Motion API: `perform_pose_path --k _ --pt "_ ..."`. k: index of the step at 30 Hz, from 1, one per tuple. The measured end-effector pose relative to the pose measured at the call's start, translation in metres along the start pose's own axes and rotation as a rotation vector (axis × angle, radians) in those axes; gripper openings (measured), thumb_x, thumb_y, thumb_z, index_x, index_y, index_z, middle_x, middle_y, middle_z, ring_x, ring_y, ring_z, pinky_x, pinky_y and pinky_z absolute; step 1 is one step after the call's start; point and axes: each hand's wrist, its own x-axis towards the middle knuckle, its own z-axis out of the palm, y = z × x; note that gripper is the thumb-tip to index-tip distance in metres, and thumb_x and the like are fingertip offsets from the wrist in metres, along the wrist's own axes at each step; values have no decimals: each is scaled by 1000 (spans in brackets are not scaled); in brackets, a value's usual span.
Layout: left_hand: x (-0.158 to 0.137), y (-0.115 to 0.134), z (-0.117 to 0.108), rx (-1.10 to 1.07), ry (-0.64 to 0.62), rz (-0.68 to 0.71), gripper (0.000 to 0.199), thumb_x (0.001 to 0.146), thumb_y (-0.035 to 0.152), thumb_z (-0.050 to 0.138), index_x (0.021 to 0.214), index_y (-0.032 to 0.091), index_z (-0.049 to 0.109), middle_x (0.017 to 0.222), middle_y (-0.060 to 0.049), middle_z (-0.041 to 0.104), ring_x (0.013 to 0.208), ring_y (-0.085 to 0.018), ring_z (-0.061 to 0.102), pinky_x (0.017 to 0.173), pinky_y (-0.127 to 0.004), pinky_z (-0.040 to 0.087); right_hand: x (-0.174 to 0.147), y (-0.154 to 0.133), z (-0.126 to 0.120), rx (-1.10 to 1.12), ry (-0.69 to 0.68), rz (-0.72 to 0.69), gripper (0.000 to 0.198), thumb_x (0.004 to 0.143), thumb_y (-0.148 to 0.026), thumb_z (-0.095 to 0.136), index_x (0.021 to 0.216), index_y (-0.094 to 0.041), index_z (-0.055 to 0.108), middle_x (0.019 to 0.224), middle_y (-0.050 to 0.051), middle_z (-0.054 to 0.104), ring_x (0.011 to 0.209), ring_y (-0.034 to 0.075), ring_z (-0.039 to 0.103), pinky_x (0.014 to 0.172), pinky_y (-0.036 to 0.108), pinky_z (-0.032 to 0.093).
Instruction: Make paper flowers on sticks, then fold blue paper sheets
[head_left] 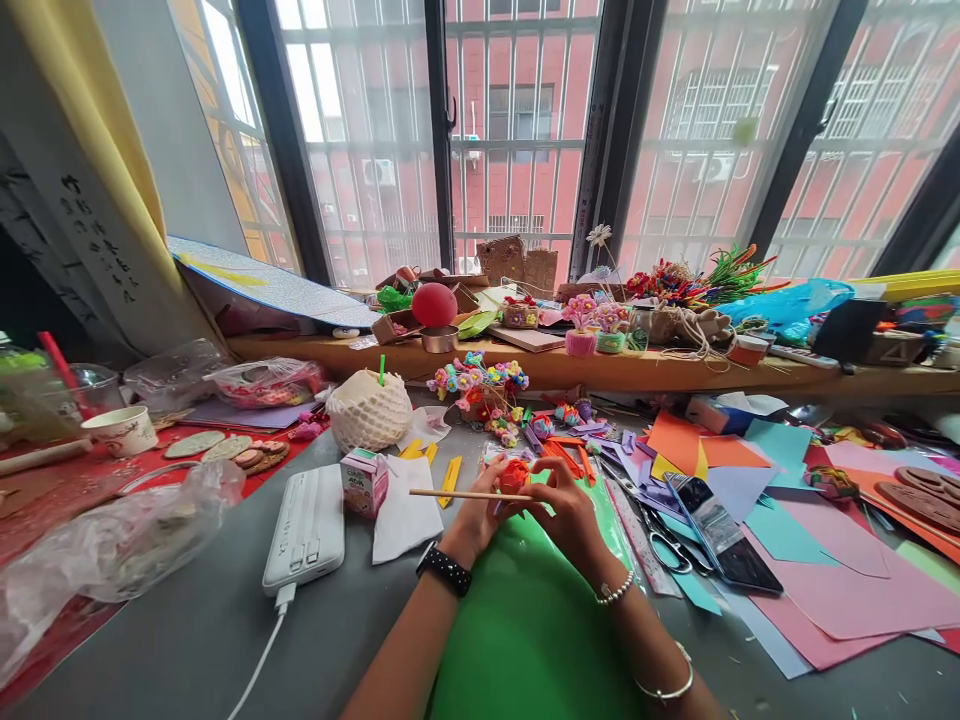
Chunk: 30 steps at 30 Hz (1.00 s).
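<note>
My left hand, with a dark watch band at the wrist, is closed around a small red-orange paper flower. My right hand pinches one end of a thin wooden stick, which points left across the front of the left hand and the flower. Both hands are close together above a smooth, shiny green surface. Yellow paper strips lie left of the flower, and orange paper strips lie just behind the right hand.
At left stand a white power bank with a cable, a small drink carton and a netted coconut. Scissors, a phone and coloured paper sheets lie at right. Flower crafts sit behind.
</note>
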Motion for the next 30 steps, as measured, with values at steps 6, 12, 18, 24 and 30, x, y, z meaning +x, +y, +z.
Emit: perform_pose_path --k 6,12,18,24,30 --pt "-2 -1 3 0 -49 40 41 79 20 46 118 23 35 82 -1 62 64 -13 61 49 -21 47 0 8 -1 0 -14 80 14 76 -32 54 76 -20 61 95 7 50 65 15 52 57 29 46" --pt "-3 -1 4 53 -76 44 44 79 24 49 120 26 32 86 -1 62 67 -15 62 53 -23 49 2 9 -4 43 -44 94 15 77 -31 53 71 -20 60 94 7 50 67 15 52 61 30 46" --pt "0 -5 2 52 -109 52 38 78 26 52 114 21 40 82 -2 63 60 -13 60 54 -24 50 2 4 -1 52 -37 84 13 80 -23 49 72 -19 58 93 7 51 66 15 54 59 29 46" --pt "1 -7 0 48 -136 63 31 77 28 53 107 20 46 81 -2 63 62 -12 60 55 -22 49 1 3 2 17 -17 80 10 79 -23 49 75 -18 57 94 7 50 64 14 55 56 28 46" --pt "3 -7 -1 32 -14 35 29 78 29 52 105 21 46 79 -1 62 63 -13 60 52 -20 47 0 6 -1 -22 -40 49 13 78 -29 52 75 -18 57 96 8 49 69 16 55 61 30 48"
